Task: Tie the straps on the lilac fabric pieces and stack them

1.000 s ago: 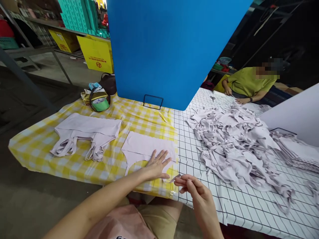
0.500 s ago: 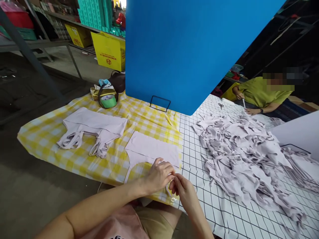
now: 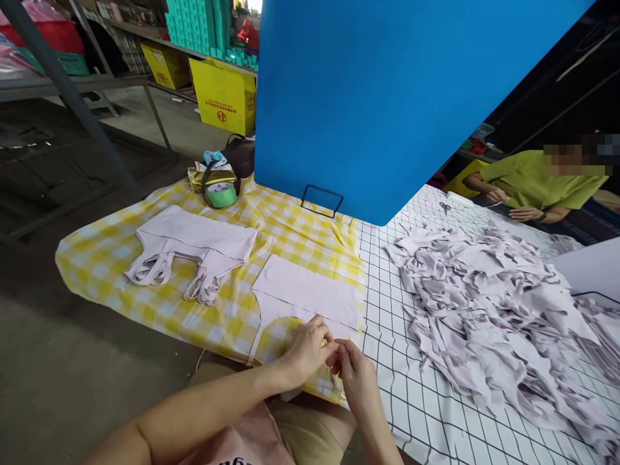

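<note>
Two bare hands at work on a pale top laid on a table. The top [image 3: 310, 290] lies flat on a yellow checked cloth [image 3: 97, 261], close to its right border, with the wide band turned away from the person and the strap side toward the person. It sits just beyond the hands, its nearer right corner partly hidden by them. The left hand [image 3: 312, 349] is bent over this corner, fingers curled and brought to the tips of the other hand; what lies between its fingertips is too small to tell. The right hand [image 3: 357, 374], just beside it, has thumb and forefinger pressed together, pinching the strap [image 3: 336, 382], a short length of which shows below the fingers. The top's other strap runs toward the near table edge, left of both hands.

Farther left, well apart from the hands, lies a second garment [image 3: 198, 234] with looped straps; behind it stands a green roll of tape [image 3: 221, 196]. To the right, a loose heap of pale cloth [image 3: 489, 310] covers part of a white gridded cloth [image 3: 411, 400]. A blue board [image 3: 378, 97] rises behind. Scissors [image 3: 444, 208] lie near a co-worker [image 3: 523, 181] in yellow-green.
</note>
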